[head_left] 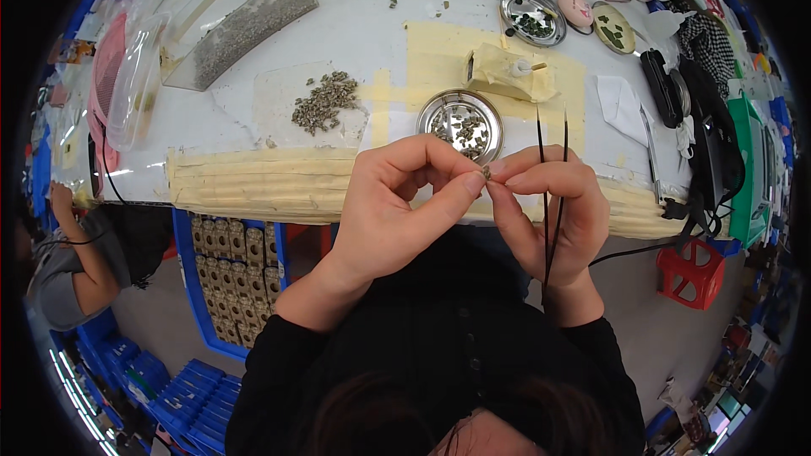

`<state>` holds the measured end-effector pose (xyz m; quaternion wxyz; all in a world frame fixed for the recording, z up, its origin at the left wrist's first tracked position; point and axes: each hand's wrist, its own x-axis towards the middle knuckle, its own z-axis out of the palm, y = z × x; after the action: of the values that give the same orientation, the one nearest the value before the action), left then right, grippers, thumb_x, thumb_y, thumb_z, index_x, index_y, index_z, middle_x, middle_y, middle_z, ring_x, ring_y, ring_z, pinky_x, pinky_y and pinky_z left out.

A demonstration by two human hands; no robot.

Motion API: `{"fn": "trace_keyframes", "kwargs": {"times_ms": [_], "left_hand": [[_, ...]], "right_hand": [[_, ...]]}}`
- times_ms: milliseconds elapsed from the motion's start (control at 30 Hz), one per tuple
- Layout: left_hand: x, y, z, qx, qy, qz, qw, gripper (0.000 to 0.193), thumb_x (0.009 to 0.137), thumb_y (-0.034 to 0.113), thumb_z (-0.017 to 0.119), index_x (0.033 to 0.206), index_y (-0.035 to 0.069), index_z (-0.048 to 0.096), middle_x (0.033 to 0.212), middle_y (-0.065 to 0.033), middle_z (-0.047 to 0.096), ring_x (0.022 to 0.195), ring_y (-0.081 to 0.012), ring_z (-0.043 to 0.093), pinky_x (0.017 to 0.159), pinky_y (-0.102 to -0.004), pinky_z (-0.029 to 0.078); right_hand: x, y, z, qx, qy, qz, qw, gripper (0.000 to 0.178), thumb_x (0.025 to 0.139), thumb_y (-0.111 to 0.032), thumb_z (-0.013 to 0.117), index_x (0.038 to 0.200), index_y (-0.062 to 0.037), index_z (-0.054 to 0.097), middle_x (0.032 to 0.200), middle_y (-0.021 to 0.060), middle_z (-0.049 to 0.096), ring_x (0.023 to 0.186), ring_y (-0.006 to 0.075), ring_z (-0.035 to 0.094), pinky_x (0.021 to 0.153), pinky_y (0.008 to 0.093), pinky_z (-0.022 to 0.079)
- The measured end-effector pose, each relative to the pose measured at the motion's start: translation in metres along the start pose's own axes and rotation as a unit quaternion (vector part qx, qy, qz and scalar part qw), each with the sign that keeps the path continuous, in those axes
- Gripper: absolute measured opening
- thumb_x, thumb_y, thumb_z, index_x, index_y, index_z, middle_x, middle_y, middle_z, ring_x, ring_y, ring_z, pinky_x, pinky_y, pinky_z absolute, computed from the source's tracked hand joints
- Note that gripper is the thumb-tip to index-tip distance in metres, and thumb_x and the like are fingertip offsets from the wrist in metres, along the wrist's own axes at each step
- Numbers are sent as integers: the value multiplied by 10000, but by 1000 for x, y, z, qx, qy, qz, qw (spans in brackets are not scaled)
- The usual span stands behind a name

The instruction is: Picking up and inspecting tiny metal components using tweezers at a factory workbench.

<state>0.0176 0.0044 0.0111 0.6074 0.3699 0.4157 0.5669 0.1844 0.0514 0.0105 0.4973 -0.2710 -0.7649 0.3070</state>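
Left hand (390, 215) and right hand (581, 213) curl, fingertips pinching tiny grey piece (487, 172), axis unclear; right also holds slim black tweezers (550, 258), tips forward.

Black top (405, 342), black sleeves (274, 371), dark round buttons (474, 364)

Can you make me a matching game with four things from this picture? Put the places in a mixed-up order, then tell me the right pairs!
Things
1. Black tweezers
2. Round metal dish
3. Blue tray
4. Red stool

Places
A. Below the table, toward the left, with rows of brown parts inside
B. On the table, with small pieces in it
C. Below the table, toward the right
D. In the person's right hand

Right pairs: 1-D, 2-B, 3-A, 4-C
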Motion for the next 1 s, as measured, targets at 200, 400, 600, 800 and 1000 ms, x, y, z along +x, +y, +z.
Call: {"fn": "trace_keyframes", "kwargs": {"times_ms": [200, 400, 600, 800, 1000], "left_hand": [[0, -2, -2, -10, -11, 1, 1000, 69, 857, 16, 666, 911, -26, 657, 848, -19, 650, 774, -44, 543, 699, -199, 436], [0, 0, -2, -24, -11, -5, 1000, 85, 853, 23, 675, 919, -27, 655, 847, -23, 651, 764, -47, 549, 692, -202, 442], [-1, -1, -2, 14, -3, 15, 1000, 76, 842, 17, 678, 901, -26, 659, 830, -10, 643, 750, -42, 530, 688, -200, 433], [0, 0, -4, 8, -11, 12, 1000, 74, 836, 14, 681, 894, -26, 660, 830, -9, 643, 747, -43, 525, 687, -201, 431], [0, 0, -3, -3, -5, 9, 1000, 78, 834, 15, 684, 894, -29, 659, 829, -14, 647, 746, -45, 530, 684, -202, 434]], "right_hand": [[4, 3, -2, -7, -15, -45, 999, 299, 680, 105, 719, 918, -41, 609, 842, 95, 685, 686, 200, 636, 606, 269, 504], [2, 2, -3, -14, -16, -43, 999, 303, 681, 101, 723, 919, -41, 603, 840, 98, 686, 685, 200, 635, 593, 271, 503], [3, 0, -4, -25, -21, -40, 999, 309, 676, 101, 730, 918, -42, 602, 838, 96, 687, 677, 199, 632, 589, 270, 500], [3, 1, -3, -15, -18, -44, 999, 315, 667, 107, 730, 914, -42, 603, 837, 95, 687, 657, 191, 617, 575, 266, 489], [4, 3, -3, -10, -23, -55, 998, 316, 666, 113, 726, 914, -40, 602, 835, 96, 687, 662, 193, 620, 581, 264, 489]]}}
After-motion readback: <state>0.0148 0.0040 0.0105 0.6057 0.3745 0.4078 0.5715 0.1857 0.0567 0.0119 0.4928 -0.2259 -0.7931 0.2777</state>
